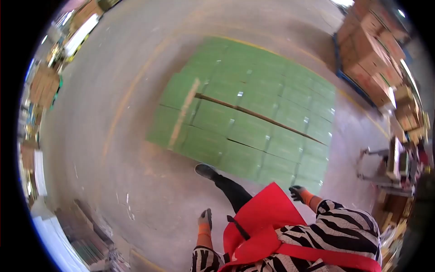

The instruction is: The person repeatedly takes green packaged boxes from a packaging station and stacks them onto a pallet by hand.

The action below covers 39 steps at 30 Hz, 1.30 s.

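The right hand (297, 194), half open, seems empty near green boxes (253, 100); left hand (205, 218), loosely curled, also. The shoe (206, 171) ahead, close to boxes, could cause tripping.

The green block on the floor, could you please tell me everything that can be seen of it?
The green block is broad and flat-topped, apparently rows of cardboard-like boxes packed close together. Dark seams divide its top, and one wider gap runs slantwise across it. A pale tan strip crosses its left part, and small bright glints dot the surface. It sits on the greyish floor. A dark shoe and the right hand are by its near edge; contact is unclear.
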Available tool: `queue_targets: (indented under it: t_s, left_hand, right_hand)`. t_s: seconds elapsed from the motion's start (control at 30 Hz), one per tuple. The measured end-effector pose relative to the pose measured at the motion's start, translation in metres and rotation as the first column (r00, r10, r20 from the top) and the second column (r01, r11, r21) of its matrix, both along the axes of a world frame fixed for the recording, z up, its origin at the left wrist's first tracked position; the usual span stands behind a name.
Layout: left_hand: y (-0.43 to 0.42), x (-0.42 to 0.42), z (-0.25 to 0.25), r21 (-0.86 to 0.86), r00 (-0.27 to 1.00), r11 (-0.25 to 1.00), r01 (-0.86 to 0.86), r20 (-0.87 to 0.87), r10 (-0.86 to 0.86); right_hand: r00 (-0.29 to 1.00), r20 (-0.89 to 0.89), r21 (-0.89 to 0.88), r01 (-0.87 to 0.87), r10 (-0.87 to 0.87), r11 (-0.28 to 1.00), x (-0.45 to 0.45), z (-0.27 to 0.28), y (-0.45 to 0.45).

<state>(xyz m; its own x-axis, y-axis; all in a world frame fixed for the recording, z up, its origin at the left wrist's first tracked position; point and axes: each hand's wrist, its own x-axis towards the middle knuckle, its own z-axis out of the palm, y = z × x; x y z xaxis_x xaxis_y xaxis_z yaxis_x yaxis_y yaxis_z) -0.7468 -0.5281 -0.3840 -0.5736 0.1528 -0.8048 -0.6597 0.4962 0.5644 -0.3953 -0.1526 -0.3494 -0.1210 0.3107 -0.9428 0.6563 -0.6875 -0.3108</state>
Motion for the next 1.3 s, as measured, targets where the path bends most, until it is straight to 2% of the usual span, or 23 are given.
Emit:
queue_targets:
  t_s: [0.1,0.13,0.17,0.23,0.27,0.33,0.37,0.43,0.53,0.57,0.6,0.63,0.67,0.7,0.77,0.8,0.87,0.9,0.97,1.03,1.1,1.17,1.3]
  left_hand:
    - [-0.012,0.112,0.049,-0.05,0.974,0.983,0.177,0.152,-0.168]
    - [-0.018,0.144,0.05,-0.045,0.971,0.973,0.226,0.091,-0.221]
    - [-0.02,0.176,0.053,-0.031,0.961,0.96,0.277,0.022,-0.277]
    - [-0.005,0.226,0.073,-0.13,0.932,0.923,0.363,0.064,-0.357]
    - [0.005,0.255,0.084,-0.189,0.92,0.9,0.391,0.086,-0.382]
    - [0.031,0.3,0.085,-0.154,0.917,0.904,0.398,0.104,-0.386]
    - [0.053,0.271,0.08,-0.15,0.913,0.904,0.401,0.146,-0.381]
    - [0.114,0.298,0.063,-0.033,0.888,0.888,0.458,-0.022,-0.459]
    - [0.237,0.361,0.06,0.123,0.831,0.841,0.527,-0.279,-0.481]
    - [0.282,0.382,0.048,0.141,0.776,0.787,0.6,-0.341,-0.53]
    - [0.327,0.402,0.036,0.155,0.716,0.73,0.666,-0.406,-0.567]
    - [0.379,0.442,0.032,0.195,0.679,0.669,0.718,-0.408,-0.61]
    - [0.431,0.483,0.029,0.238,0.641,0.603,0.762,-0.412,-0.648]
    - [0.489,0.554,0.074,0.335,0.659,0.568,0.752,-0.339,-0.672]
    - [0.585,0.688,0.177,0.496,0.645,0.515,0.699,-0.127,-0.753]
    - [0.623,0.728,0.169,0.44,0.387,0.215,0.872,-0.35,-0.853]
    - [0.708,0.817,0.162,0.497,0.307,0.14,0.857,-0.274,-0.911]
    - [0.744,0.867,0.182,0.568,0.478,0.411,0.713,0.034,-0.877]
    - [0.794,0.943,0.244,0.543,0.388,0.29,0.788,-0.072,-0.919]
    - [0.837,0.991,0.253,0.522,0.351,0.262,0.812,-0.078,-0.933]
    - [0.86,1.022,0.264,0.46,0.343,0.269,0.846,-0.083,-0.936]
    - [0.873,1.046,0.286,0.357,0.356,0.301,0.884,-0.099,-0.929]
    - [0.878,1.06,0.31,0.514,0.46,0.363,0.777,-0.069,-0.885]
  right_hand:
    - [0.964,0.263,-0.042,0.06,-0.047,0.997,0.17,0.061,-0.056]
    - [0.972,0.225,-0.057,0.076,-0.061,0.995,0.23,0.054,-0.067]
    - [0.967,0.252,0.005,-0.049,0.046,0.999,0.273,0.073,-0.079]
    - [0.987,0.161,0.054,-0.006,-0.003,0.999,0.334,0.097,-0.087]
    - [0.988,0.093,0.086,0.111,-0.119,0.99,0.353,0.122,-0.087]
    - [0.966,-0.023,0.17,0.256,-0.256,0.951,0.388,0.161,-0.078]
    - [0.956,-0.036,0.213,0.291,-0.29,0.933,0.359,0.181,-0.064]
    - [0.917,-0.209,0.323,0.392,-0.339,0.861,0.38,0.209,-0.035]
    - [0.796,-0.334,0.476,0.605,-0.505,0.638,0.458,0.232,0.018]
    - [0.76,-0.314,0.469,0.646,-0.57,0.602,0.51,0.201,0.042]
    - [0.654,-0.436,0.422,0.755,-0.618,0.501,0.56,0.201,0.066]
    - [0.471,-0.372,0.255,0.881,-0.8,0.399,0.595,0.235,0.096]
    - [0.442,-0.384,0.164,0.897,-0.811,0.411,0.667,0.208,0.13]
    - [0.347,-0.459,0.294,0.928,-0.818,0.229,0.7,0.232,0.154]
    - [0.232,-0.502,0.277,0.956,-0.833,0.099,0.802,0.235,0.222]
    - [0.175,-0.552,0.261,0.965,-0.816,0.031,0.843,0.239,0.249]
    - [0.068,-0.611,0.285,0.948,-0.789,-0.139,0.915,0.243,0.307]
    - [0.082,-0.651,0.301,0.941,-0.755,-0.157,0.936,0.256,0.33]
    - [0.008,-0.666,0.224,0.956,-0.746,-0.189,0.98,0.265,0.382]
    - [-0.074,-0.672,0.186,0.946,-0.737,-0.264,0.996,0.28,0.42]
    - [-0.221,-0.654,0.102,0.922,-0.723,-0.374,1.026,0.259,0.46]
    - [-0.227,-0.625,-0.067,0.969,-0.747,-0.238,1.068,0.22,0.484]
    - [-0.206,-0.547,-0.29,0.956,-0.812,-0.048,1.072,0.22,0.502]
